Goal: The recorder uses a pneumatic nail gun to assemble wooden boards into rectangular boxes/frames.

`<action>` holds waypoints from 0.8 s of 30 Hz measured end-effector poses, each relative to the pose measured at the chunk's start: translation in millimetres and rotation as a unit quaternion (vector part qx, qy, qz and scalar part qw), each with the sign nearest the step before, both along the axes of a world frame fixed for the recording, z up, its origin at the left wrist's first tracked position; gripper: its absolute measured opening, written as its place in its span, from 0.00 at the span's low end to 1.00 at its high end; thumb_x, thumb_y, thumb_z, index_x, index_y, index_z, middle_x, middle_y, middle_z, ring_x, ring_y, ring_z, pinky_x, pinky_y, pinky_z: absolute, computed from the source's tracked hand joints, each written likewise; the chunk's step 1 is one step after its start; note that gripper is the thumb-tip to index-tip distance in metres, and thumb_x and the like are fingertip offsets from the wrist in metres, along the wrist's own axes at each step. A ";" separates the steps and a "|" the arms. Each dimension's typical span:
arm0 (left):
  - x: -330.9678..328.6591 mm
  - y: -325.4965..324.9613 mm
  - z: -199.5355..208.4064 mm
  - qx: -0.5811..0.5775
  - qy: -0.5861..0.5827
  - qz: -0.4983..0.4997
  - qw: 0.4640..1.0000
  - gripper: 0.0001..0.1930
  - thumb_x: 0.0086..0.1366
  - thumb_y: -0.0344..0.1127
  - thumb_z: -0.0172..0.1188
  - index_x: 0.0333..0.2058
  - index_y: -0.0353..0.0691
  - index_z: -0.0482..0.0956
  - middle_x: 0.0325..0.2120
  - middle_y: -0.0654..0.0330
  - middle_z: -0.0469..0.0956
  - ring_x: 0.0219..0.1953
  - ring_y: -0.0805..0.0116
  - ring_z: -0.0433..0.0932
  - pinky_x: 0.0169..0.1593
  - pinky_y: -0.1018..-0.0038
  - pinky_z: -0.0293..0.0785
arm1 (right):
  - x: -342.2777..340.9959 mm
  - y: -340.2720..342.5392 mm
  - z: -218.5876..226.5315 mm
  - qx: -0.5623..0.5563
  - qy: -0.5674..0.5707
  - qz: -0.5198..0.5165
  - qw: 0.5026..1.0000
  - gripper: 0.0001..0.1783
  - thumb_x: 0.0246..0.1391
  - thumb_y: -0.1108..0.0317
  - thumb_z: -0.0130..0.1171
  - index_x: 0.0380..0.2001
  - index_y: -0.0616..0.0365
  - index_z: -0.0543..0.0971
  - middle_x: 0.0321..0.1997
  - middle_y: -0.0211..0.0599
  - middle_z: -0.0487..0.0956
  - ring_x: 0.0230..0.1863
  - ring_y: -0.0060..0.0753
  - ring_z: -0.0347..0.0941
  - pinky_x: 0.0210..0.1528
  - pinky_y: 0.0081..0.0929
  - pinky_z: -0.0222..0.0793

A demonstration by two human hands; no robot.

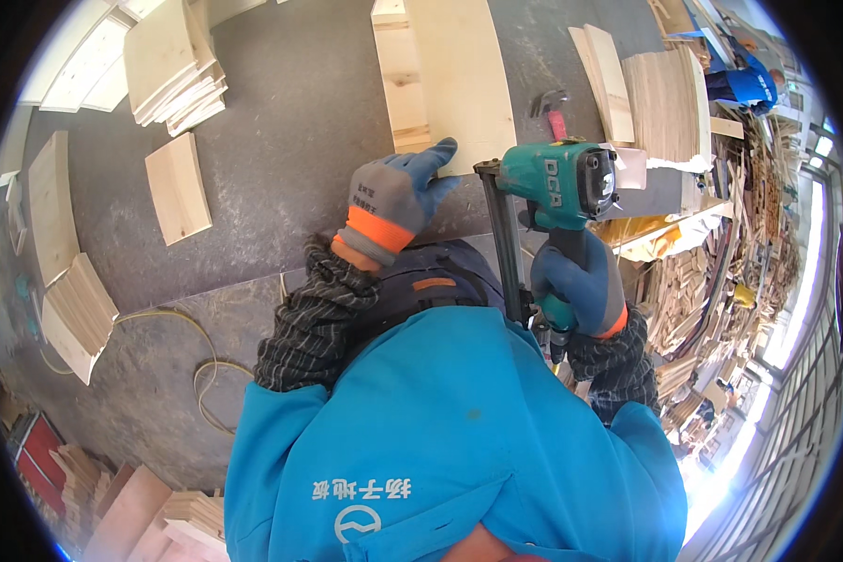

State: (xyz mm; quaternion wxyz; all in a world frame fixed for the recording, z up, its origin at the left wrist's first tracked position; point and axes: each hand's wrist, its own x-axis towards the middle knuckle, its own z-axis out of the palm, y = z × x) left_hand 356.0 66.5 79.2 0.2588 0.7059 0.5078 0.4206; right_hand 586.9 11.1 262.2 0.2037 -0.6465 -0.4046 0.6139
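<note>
The person's left hand (398, 192), in a grey and blue glove with an orange band, lies at the near end of a pale wooden board (464, 84), its fingers stretched to the right. Whether it grips the board's edge cannot be told. The right hand (585, 281), gloved alike, is wrapped around the handle of a teal nail gun (543, 183). The tool's long dark magazine slants down toward the person, and its nose is close to the board's near right corner; contact there cannot be made out.

The board runs away from the person across a dark grey table (290, 122), with a knotty wooden strip (400, 75) showing along its left side. Just to the right of the board, beyond the nail gun, lies a hammer (554, 112) with a reddish handle. Farther right, a few loose planks (604, 80) lie beside a thick stack of panels (665, 108). On the left side of the table, a single short panel (178, 187) lies near a fanned pile of panels (170, 66).

A yellowish hose (201, 342) curls over the concrete floor (150, 375) at left. At far right, heaped wood offcuts (693, 309) spread out, and another person (751, 84) in blue is bent over beyond them.
</note>
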 end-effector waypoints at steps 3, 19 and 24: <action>-0.6 -0.9 2.9 0.002 -0.009 -0.005 1.000 0.20 0.63 0.40 0.79 0.53 0.44 0.90 0.45 0.53 0.91 0.40 0.54 0.92 0.45 0.64 0.88 | 4.0 0.6 -2.4 0.000 -0.010 0.010 1.000 0.25 0.64 0.67 0.60 0.62 0.66 0.78 0.31 0.34 0.81 0.29 0.24 0.76 0.34 0.27 0.74; -1.9 0.7 2.6 -0.013 -0.008 0.001 1.000 0.20 0.62 0.39 0.79 0.52 0.44 0.90 0.44 0.53 0.91 0.41 0.53 0.92 0.46 0.63 0.88 | -0.3 -0.6 5.9 0.024 -0.058 -0.027 0.998 0.30 0.58 0.64 0.57 0.60 0.75 0.78 0.23 0.33 0.79 0.25 0.21 0.73 0.30 0.22 0.66; -0.4 1.5 5.9 -0.003 -0.007 0.003 1.000 0.20 0.62 0.39 0.79 0.52 0.44 0.91 0.44 0.53 0.91 0.41 0.53 0.92 0.46 0.63 0.87 | 21.9 2.3 1.0 0.019 -0.075 -0.015 0.997 0.30 0.59 0.64 0.56 0.60 0.75 0.78 0.24 0.32 0.79 0.25 0.20 0.72 0.29 0.20 0.63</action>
